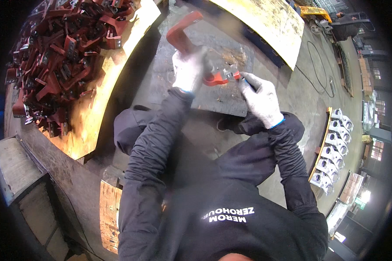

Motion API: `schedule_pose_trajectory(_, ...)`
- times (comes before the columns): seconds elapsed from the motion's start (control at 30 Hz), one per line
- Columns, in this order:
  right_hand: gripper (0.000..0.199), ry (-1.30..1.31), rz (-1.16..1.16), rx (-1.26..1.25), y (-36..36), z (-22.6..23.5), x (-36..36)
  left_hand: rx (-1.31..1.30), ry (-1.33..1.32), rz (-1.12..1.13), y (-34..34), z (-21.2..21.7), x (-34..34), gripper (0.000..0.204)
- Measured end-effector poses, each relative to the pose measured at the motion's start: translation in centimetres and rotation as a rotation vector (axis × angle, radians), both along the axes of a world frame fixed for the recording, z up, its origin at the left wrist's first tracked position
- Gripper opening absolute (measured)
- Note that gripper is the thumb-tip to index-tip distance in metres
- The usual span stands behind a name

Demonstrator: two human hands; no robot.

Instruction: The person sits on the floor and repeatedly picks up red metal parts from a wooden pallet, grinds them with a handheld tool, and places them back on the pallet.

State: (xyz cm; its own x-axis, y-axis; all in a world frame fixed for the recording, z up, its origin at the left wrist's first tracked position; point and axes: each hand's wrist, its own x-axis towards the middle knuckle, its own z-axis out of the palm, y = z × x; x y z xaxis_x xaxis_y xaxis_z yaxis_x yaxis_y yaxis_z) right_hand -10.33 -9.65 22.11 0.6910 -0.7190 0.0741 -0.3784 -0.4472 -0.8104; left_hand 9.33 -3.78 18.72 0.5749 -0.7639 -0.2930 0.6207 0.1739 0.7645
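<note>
White-gloved left hand grips the red part, the right hand is at its right end, pinching or not I can't tell, so holding steady over the grey table, away from the pile, seems best.

1. Bracket: brick red up top, brighter orange-red at the low end, silver patch there.
2. Left hand and right hand: white gloves, blue cuff edges.
3. Sleeves: plain charcoal-black. Shirt: black, white lettering.
4. Pile: dark maroon-red, speckled black.
5. Board under pile: yellow-tan.
6. Work plate: grey, blotchy, brown stains.
7. Top-right board: pale cream, dark navy side.
8. Castings: silver-grey, dark holes. Strip beside them: orange-tan.
9. Floor: grey. Cable: black.
</note>
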Motion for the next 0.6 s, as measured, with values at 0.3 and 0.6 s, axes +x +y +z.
schedule_pose_trajectory(0.3,0.040,0.427,-0.320,0.342,-4.1,0.1,-1.7,-0.378,0.795,-0.383,0.7,-1.1,2.3,0.028)
schedule_pose_trajectory(0.6,0.040,0.310,-0.227,-0.012,-5.7,-2.0,-0.7,0.249,0.454,-0.213,0.8,-3.6,-1.6,0.020)
